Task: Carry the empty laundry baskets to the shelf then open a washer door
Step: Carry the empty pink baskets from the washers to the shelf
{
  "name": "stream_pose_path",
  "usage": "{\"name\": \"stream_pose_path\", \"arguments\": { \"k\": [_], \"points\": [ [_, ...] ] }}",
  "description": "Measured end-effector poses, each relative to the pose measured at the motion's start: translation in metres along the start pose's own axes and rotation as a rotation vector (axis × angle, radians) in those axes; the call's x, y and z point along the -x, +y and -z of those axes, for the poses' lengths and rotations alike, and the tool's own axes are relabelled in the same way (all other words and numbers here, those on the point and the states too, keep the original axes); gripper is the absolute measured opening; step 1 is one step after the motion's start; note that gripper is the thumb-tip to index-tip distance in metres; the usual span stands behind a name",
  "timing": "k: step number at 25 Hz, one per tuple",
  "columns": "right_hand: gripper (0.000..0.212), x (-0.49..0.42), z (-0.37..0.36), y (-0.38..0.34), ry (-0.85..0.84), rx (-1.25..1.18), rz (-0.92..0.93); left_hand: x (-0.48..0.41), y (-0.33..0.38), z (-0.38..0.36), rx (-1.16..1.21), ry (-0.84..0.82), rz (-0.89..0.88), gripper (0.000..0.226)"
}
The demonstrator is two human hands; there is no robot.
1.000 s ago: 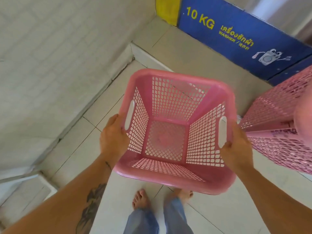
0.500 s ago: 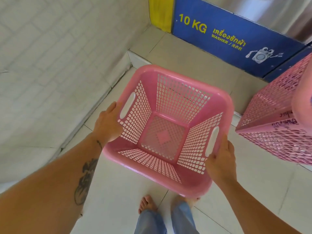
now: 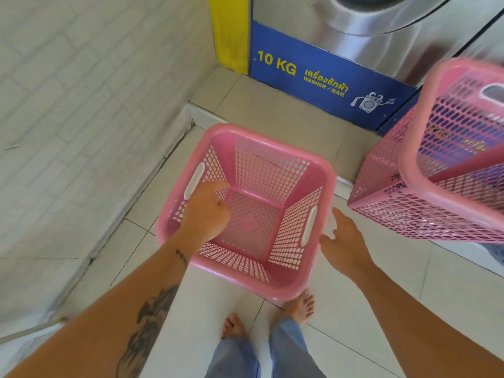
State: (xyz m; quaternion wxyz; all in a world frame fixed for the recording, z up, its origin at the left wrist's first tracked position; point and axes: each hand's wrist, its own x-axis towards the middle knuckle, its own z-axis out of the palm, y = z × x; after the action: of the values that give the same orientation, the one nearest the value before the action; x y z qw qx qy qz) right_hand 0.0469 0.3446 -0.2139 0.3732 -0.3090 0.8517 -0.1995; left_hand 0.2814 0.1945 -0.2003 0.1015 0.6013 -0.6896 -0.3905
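An empty pink laundry basket (image 3: 272, 165) stands upright on the tiled floor in front of my feet. My left hand (image 3: 206, 214) hovers over its left rim, fingers loose and holding nothing. My right hand (image 3: 345, 248) is open just right of the basket's right handle slot, apart from it. A second pink basket (image 3: 425, 214) sits tilted at the right, with another one (image 3: 463, 137) nested in it. The steel washer (image 3: 381, 28) with its round door rises at the top, above a blue "10 KG" panel (image 3: 313, 80).
A white tiled wall (image 3: 81, 118) runs along the left. A raised tiled step (image 3: 272, 110) lies between the basket and the washer. A yellow strip (image 3: 229, 31) marks the corner. My bare feet (image 3: 298, 306) stand right behind the basket.
The basket went down from my hands onto the floor. Both hands let go of its handles and now hang free beside it.
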Motion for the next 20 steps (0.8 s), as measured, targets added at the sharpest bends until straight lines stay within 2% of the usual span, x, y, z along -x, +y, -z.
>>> {"name": "stream_pose_path", "arguments": {
  "k": [2, 6, 11, 14, 17, 20],
  "points": [
    [0.071, 0.014, 0.030, -0.009, 0.023, 0.002, -0.013, 0.013, 0.041, -0.002, 0.089, -0.012, -0.085, 0.044],
    [0.059, 0.033, 0.114, -0.002, 0.145, -0.093, 0.031, 0.029, 0.136, -0.018, 0.166, -0.106, -0.248, 0.042],
    [0.051, 0.032, 0.232, 0.061, 0.341, -0.174, 0.033, 0.033, 0.254, -0.081, 0.272, -0.137, -0.396, 0.042],
    [0.053, 0.020, 0.295, 0.115, 0.399, -0.160, -0.006, 0.021, 0.307, -0.143, 0.196, -0.123, -0.460, 0.046],
    [0.056, -0.008, 0.349, 0.170, 0.481, -0.126, -0.033, -0.002, 0.344, -0.199, 0.002, -0.104, -0.494, 0.052],
    [0.057, -0.048, 0.397, 0.213, 0.475, -0.045, -0.061, -0.035, 0.371, -0.247, -0.136, -0.069, -0.454, 0.057]
  ]
}}
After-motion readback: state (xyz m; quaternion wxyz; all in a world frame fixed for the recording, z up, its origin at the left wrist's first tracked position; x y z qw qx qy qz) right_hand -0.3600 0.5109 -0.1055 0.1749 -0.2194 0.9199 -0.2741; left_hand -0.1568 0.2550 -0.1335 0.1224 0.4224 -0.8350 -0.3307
